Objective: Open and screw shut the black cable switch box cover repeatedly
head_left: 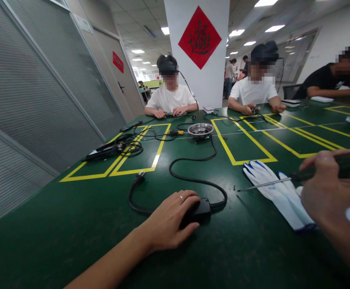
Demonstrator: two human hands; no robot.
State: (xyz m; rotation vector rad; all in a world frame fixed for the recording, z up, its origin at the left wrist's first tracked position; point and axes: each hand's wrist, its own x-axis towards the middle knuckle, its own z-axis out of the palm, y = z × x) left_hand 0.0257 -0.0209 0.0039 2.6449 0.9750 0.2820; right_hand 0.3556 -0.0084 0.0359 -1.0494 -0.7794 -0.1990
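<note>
My left hand (170,220) rests on a black power adapter (200,210) lying on the green table (72,241), fingers curled over its near end. A black cable (193,160) loops from the adapter to a plug (139,176). My right hand (325,188) grips the dark handle of a screwdriver (271,184), its thin metal shaft pointing left above a white and blue work glove (280,192). A tiny screw (233,187) lies near the shaft's tip.
A steel bowl (200,129) stands mid-table beside a yellow-handled tool (175,132). Tangled black cables (114,149) lie at left inside yellow tape marks. Three people sit along the far edge, working. A white pillar with a red sign (199,37) rises behind.
</note>
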